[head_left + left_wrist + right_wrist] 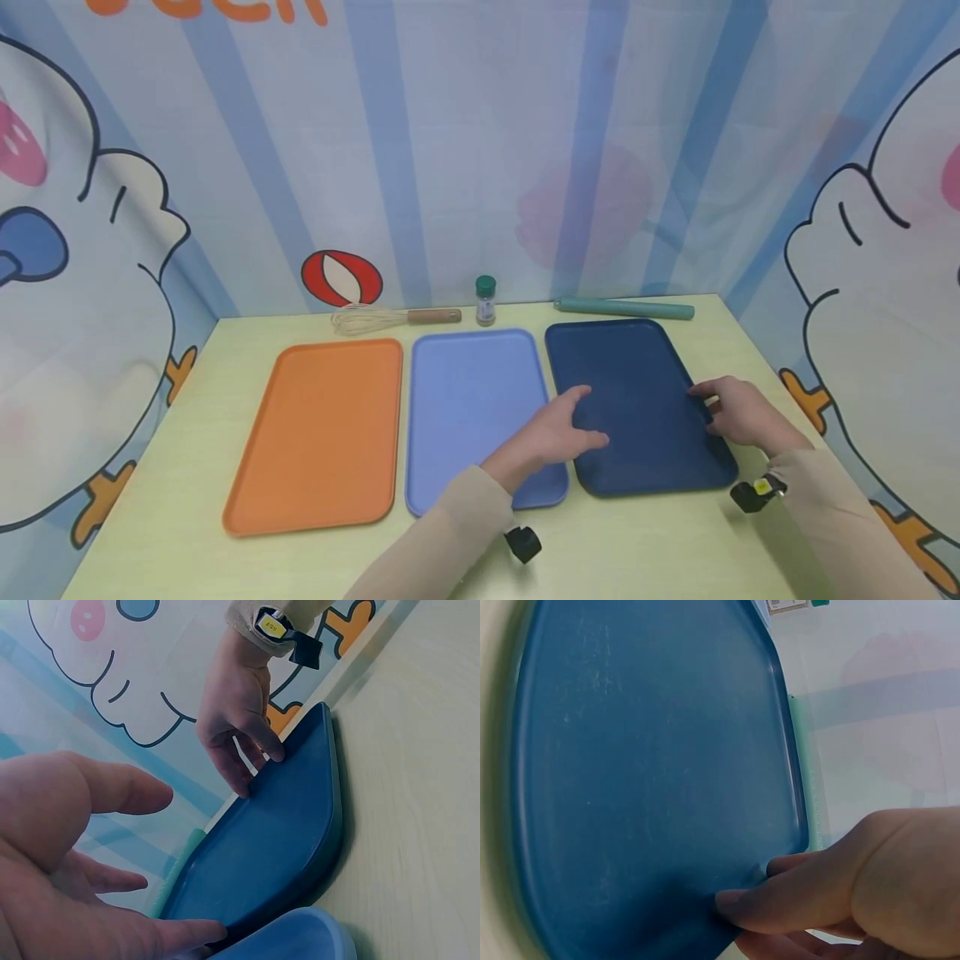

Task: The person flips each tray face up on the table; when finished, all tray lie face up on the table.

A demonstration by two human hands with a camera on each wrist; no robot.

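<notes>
A dark blue rectangular tray (pixel 637 367) lies flat on the right side of the table. My right hand (pixel 742 412) pinches its right rim. In the right wrist view the thumb (pixel 746 909) presses on the inside of that rim, while the other fingers go round the outside and are partly hidden. My left hand (pixel 551 429), fingers spread, hovers at the tray's left edge with nothing in its grasp. From the left wrist, one fingertip (pixel 214 930) shows right at the rim, close to the light blue tray (pixel 472 383).
An orange tray (pixel 322 433) lies at the left. Along the back edge are a whisk (pixel 397 318) with a wooden handle, a small green-capped jar (pixel 486 302) and a green rod (pixel 626 309). A printed cloth (pixel 480 150) hangs behind the table.
</notes>
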